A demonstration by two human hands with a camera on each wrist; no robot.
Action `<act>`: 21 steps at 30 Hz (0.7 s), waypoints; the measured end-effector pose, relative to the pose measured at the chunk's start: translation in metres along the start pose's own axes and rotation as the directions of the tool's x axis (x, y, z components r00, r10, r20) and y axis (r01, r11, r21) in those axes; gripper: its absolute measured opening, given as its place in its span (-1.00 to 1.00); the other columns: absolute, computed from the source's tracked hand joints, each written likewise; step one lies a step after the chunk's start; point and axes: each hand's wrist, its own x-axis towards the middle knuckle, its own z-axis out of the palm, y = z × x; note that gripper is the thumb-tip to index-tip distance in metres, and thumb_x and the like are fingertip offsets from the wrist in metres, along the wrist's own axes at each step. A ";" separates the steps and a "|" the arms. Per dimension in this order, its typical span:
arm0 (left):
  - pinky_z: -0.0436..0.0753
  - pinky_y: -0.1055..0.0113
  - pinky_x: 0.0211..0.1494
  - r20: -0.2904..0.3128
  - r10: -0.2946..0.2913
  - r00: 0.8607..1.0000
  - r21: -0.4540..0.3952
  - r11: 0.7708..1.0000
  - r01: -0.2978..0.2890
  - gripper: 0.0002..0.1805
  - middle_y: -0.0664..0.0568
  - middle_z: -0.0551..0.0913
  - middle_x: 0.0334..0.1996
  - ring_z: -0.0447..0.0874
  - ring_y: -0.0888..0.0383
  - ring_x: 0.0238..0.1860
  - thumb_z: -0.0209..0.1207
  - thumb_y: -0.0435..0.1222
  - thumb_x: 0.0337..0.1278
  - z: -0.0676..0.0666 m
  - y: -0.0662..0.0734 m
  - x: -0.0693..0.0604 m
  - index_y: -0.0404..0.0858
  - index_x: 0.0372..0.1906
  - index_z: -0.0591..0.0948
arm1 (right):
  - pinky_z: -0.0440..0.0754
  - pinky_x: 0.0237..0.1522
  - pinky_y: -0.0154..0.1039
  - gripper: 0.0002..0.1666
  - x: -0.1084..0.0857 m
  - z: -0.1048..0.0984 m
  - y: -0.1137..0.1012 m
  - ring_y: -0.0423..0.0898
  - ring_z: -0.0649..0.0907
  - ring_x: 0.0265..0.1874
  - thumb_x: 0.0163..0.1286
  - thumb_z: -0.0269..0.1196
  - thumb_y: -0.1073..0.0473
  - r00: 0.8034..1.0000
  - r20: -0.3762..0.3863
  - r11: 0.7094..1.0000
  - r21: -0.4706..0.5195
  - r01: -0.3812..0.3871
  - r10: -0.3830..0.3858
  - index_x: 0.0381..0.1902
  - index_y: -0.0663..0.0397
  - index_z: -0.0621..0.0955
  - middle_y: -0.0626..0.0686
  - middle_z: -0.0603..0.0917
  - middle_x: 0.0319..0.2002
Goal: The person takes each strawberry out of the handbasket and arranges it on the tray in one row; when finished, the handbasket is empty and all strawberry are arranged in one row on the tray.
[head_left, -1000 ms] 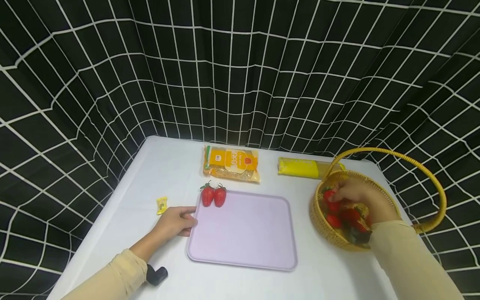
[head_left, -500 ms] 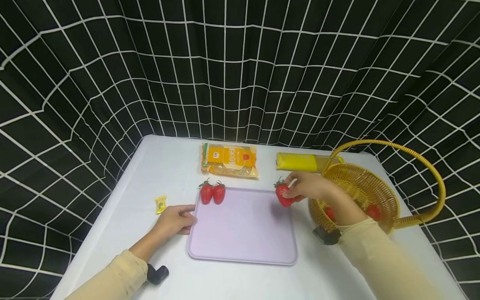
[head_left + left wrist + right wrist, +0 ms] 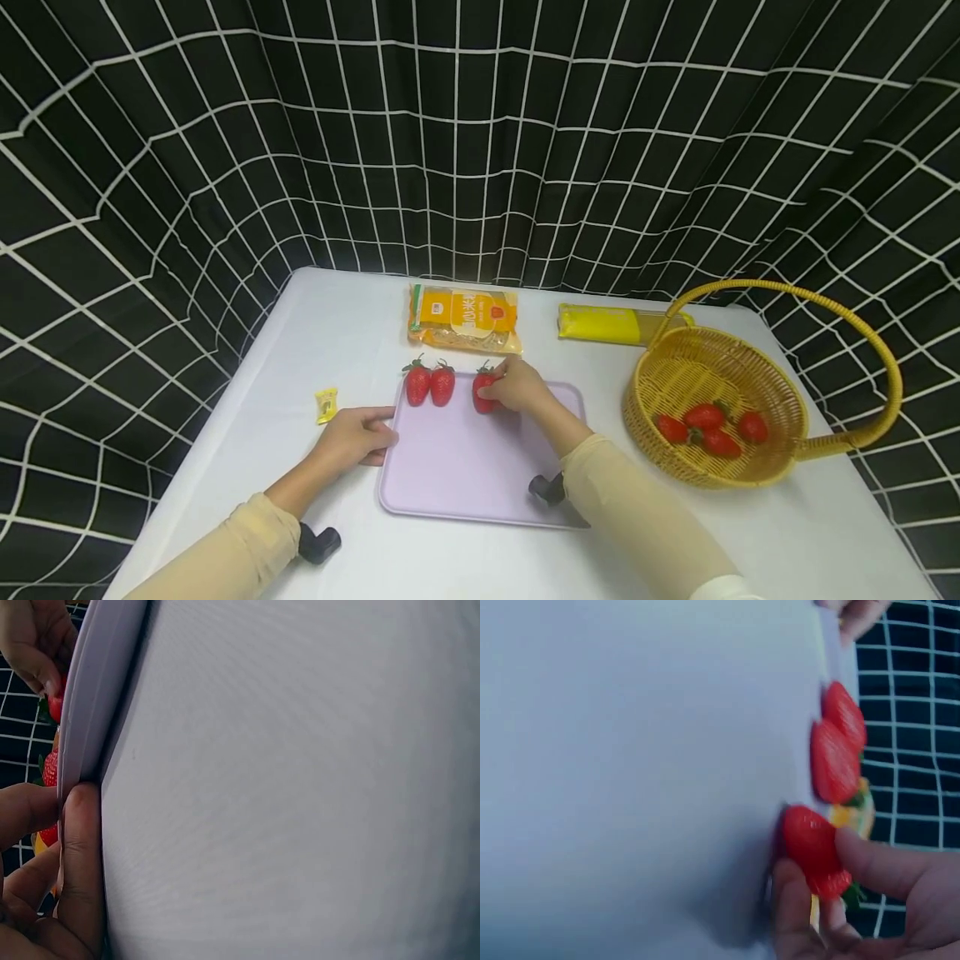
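Note:
My right hand pinches a red strawberry between thumb and fingers, over the far edge of the lilac tray. Two more strawberries lie side by side at the tray's far left corner, their green leaves pointing away from me. At the left edge my left hand grips the tray's rim. In the left wrist view, one finger lies along the outside of the rim, with other fingers on its far side.
A wicker basket with a tall handle stands right of the tray, holding several strawberries. Behind the tray lie an orange food packet and a yellow packet. A small yellow wrapped sweet lies left.
My right hand has taken a strawberry out of the basket and carried it left to the tray's far edge, nearer the two strawberries there. The left hand stays at the rim.

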 end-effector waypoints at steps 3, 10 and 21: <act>0.78 0.28 -0.39 0.002 0.000 1.000 -0.003 1.000 0.000 -0.44 -0.03 0.66 -0.37 0.70 0.12 -0.45 0.32 -0.46 0.02 0.001 0.000 0.000 -0.34 0.22 0.56 | 0.62 -0.37 -0.25 -0.62 0.003 0.011 -0.002 -0.01 0.56 -0.33 0.14 0.46 0.16 0.999 -0.047 1.000 0.029 0.006 -0.005 -0.23 0.21 0.51 0.10 0.59 -0.34; 0.78 0.27 -0.39 0.001 -0.004 1.000 -0.012 1.000 0.004 -0.44 -0.03 0.67 -0.37 0.69 0.12 -0.43 0.31 -0.46 0.01 0.000 0.001 -0.001 -0.35 0.22 0.56 | 0.66 -0.36 -0.23 -0.62 0.006 0.019 -0.009 0.00 0.58 -0.34 0.15 0.45 0.16 0.995 -0.095 0.999 0.028 0.016 -0.013 -0.19 0.25 0.55 0.10 0.61 -0.35; 0.77 0.28 -0.40 -0.001 -0.010 1.000 -0.014 1.000 0.010 -0.45 -0.03 0.66 -0.37 0.70 0.11 -0.46 0.31 -0.46 0.01 0.001 0.000 0.000 -0.34 0.21 0.57 | 0.68 -0.32 -0.24 -0.56 0.001 0.029 -0.013 -0.04 0.60 -0.35 0.16 0.45 0.12 0.992 -0.110 0.998 0.002 0.060 -0.059 -0.07 0.27 0.64 0.08 0.66 -0.32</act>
